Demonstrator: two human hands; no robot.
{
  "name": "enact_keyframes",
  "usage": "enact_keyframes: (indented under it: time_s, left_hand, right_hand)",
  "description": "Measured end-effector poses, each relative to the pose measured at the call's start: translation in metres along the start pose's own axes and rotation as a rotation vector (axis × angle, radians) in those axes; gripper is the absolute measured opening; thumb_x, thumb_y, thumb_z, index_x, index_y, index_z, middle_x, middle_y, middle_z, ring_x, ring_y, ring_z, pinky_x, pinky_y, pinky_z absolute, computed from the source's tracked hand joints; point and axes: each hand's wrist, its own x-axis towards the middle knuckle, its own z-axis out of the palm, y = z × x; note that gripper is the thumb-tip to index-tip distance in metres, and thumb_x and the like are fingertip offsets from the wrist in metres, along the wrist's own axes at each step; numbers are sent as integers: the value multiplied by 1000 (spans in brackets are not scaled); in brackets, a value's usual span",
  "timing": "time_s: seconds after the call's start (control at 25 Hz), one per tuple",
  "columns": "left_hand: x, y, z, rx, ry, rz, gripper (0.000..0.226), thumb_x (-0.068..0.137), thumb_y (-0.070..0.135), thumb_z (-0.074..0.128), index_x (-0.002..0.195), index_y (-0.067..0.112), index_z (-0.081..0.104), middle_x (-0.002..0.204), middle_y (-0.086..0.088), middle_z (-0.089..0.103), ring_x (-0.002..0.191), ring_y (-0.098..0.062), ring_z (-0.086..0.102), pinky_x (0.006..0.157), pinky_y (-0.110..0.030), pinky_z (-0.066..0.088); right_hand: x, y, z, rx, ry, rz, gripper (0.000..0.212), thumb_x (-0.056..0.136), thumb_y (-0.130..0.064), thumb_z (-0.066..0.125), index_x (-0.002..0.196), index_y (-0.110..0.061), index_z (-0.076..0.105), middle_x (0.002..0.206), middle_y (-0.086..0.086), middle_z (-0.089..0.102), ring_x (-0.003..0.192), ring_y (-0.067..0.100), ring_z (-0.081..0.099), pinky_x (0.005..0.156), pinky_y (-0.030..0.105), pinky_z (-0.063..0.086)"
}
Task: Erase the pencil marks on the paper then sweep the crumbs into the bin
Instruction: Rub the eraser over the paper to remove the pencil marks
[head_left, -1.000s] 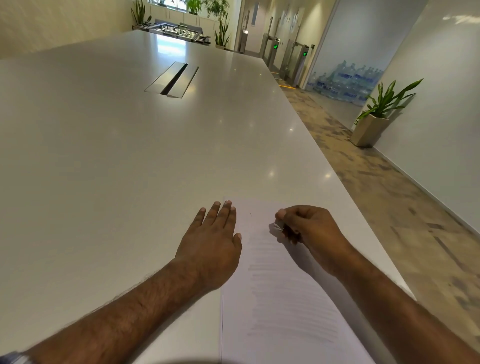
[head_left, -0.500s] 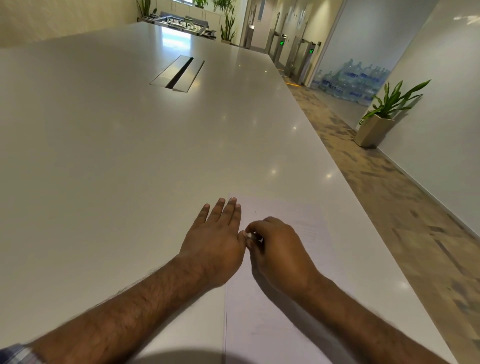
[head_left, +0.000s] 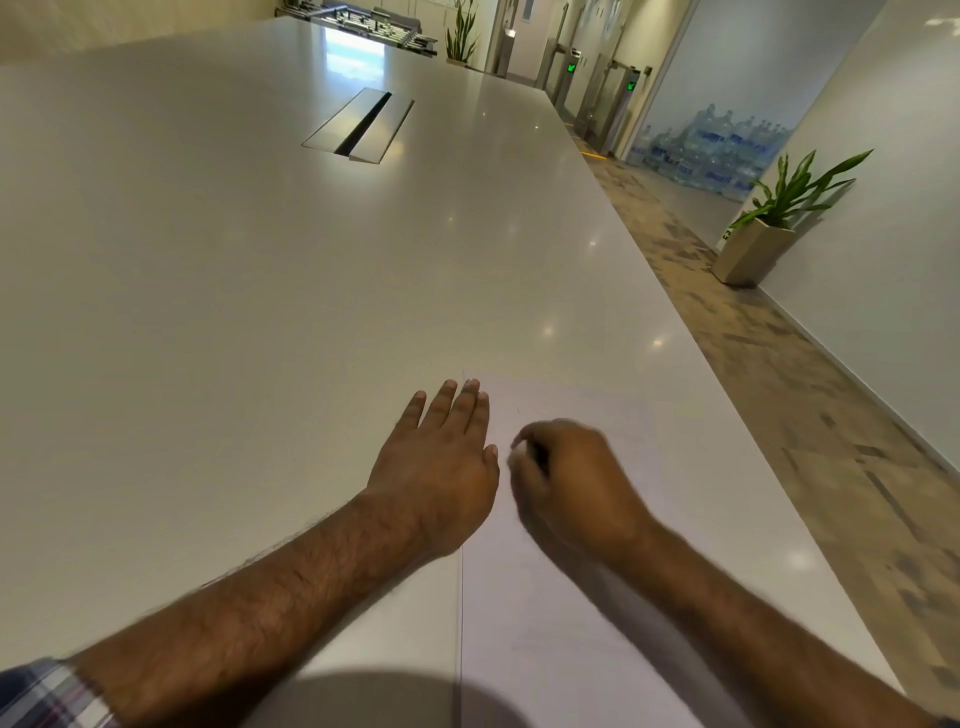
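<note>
Head view. Item: paper (head_left: 571, 597), near right bench edge. Left hand (head_left: 439, 467) flat, fingers spread wide, pinning paper's left margin. Right hand (head_left: 571, 483) fisted, blurred; eraser I presume, cannot tell. Bin unseen. My worry: hard rubbing creases sheet, crumbs spill over right edge.

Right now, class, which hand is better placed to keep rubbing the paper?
The right hand: curled over the paper. The left hand lies flat at its edge.

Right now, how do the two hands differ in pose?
The left hand lies flat and open, fingers straight, on the paper's left edge; the right hand is curled shut and motion-blurred, over the sheet. What it grips is unclear. Both are bare.
</note>
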Motion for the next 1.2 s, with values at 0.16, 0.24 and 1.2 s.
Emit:
enact_keyframes:
  time_s: [0.16, 0.24, 1.2]
  left_hand:
    - [0, 1, -1, -6, -10, -13, 61, 100, 37, 6, 154, 11, -8, 163, -5, -14, 150, -21, -11, 122, -44, 0]
    - [-1, 1, -1, 9, -7, -4, 61, 100, 37, 6, 154, 10, -7, 163, -6, -12, 150, -22, -11, 122, -44, 1]
    - [2, 0, 1, -6, -13, -9, 62, 100, 38, 7, 154, 12, -8, 163, -4, -13, 150, -19, -11, 122, -43, 0]
  right_hand:
    - [23, 22, -10, -69, 121, 134, 25, 87, -12, 49, 68, -7, 64, 70, 10, 66, 69, 26, 62, 67, 39, 51]
    - [0, -7, 4, -44, 14, 8, 27, 88, -14, 46, 64, -11, 59, 66, 6, 62, 65, 22, 57, 63, 35, 45]
    - [16, 33, -13, -71, 115, 150, 28, 89, -17, 46, 72, -6, 65, 74, 11, 68, 73, 27, 63, 71, 39, 51]
